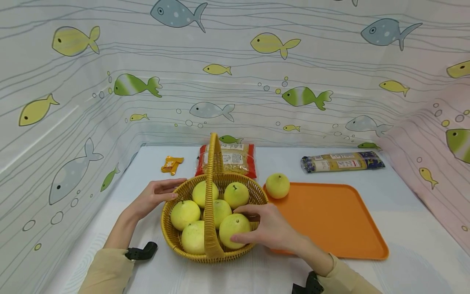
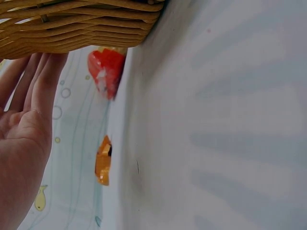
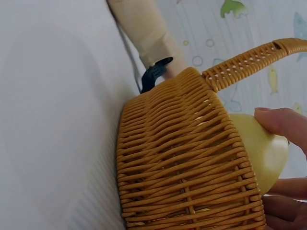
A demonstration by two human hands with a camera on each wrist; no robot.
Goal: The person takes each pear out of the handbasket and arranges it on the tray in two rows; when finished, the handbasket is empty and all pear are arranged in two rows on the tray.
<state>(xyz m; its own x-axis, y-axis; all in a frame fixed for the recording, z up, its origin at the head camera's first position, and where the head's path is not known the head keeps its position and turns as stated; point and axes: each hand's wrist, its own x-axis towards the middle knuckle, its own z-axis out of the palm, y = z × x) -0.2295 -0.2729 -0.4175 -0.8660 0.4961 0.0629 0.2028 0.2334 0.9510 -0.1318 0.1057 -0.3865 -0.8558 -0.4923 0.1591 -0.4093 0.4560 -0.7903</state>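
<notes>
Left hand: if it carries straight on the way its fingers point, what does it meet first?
The left hand already has straight fingers against the woven yellow wicker basket; beyond its rim, probably the nearest yellow-green round fruit, depth unclear.

basket handle [image 1: 211, 192] arches over fruit [image 1: 235, 230], tray [image 1: 341, 228] bare

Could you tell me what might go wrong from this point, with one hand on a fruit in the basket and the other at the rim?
The right hand grips the front fruit close beside the basket handle, so lifting it could knock the handle. The left hand only touches the wicker basket with straight fingers, so the basket might slide or tip. The lone fruit sits at the orange tray's corner and could roll off.
</notes>
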